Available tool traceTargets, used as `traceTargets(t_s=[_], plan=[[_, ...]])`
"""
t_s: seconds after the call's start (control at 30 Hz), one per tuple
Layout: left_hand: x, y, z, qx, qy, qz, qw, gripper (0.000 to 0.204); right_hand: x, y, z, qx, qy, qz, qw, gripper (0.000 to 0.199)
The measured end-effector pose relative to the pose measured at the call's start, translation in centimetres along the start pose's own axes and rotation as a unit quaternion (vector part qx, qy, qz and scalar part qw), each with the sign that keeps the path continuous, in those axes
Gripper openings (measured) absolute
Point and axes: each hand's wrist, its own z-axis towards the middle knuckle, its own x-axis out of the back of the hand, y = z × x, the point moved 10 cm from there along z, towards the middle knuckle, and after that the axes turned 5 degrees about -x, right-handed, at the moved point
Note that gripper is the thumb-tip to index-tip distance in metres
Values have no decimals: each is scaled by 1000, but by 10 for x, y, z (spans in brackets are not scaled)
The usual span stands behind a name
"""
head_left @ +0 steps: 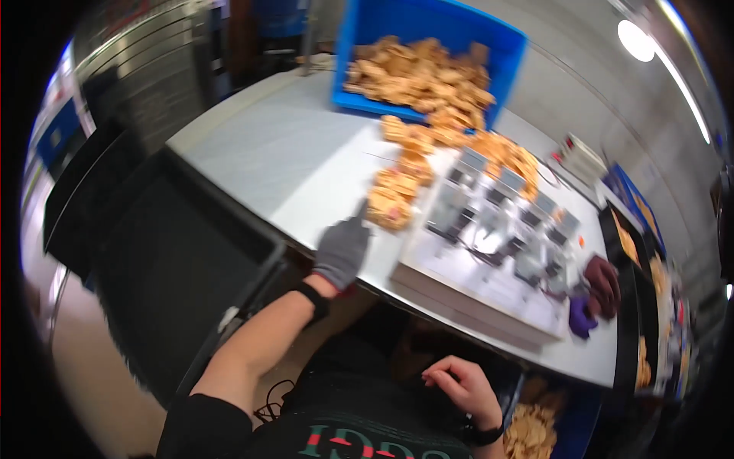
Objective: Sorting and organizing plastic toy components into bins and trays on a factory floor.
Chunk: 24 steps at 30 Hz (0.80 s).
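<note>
My left hand [342,249] wears a grey glove and reaches over the white table's near edge. Its fingers look stretched out, somewhat blurred, beside the nearest of several tan-yellow bundles [389,208]; whether they touch it I cannot tell. These chunky bundles run in a line back toward a blue bin [342,65] heaped with similar tan pieces [420,73]. My right hand [464,388] is bare and held low in front of my body, fingers curled in, with nothing visible in them. Right of the bundles stands a white-topped fixture [474,271] carrying a row of metal clamp-like parts.
A large black tray [176,275] stands left of the white table [252,145]. Maroon and purple gloves [602,287] lie at the table's right. Black trays [628,306] line the right end, and a bin of tan pieces [531,432] sits below. A small whitish device [582,157] stands at the back.
</note>
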Motion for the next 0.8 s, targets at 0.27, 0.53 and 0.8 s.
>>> traceTargets(t_s=[0.27,0.53,0.8], plan=[[-39,8,8,18,-50,-45,998,58,89,10,-55,72,184,111,974,13],[-38,0,4,0,-42,-88,995,60,104,7,-77,99,239,119,959,15],[-50,13,16,-2,-108,-137,985,88,128,31,-119,108,421,195,879,18]])
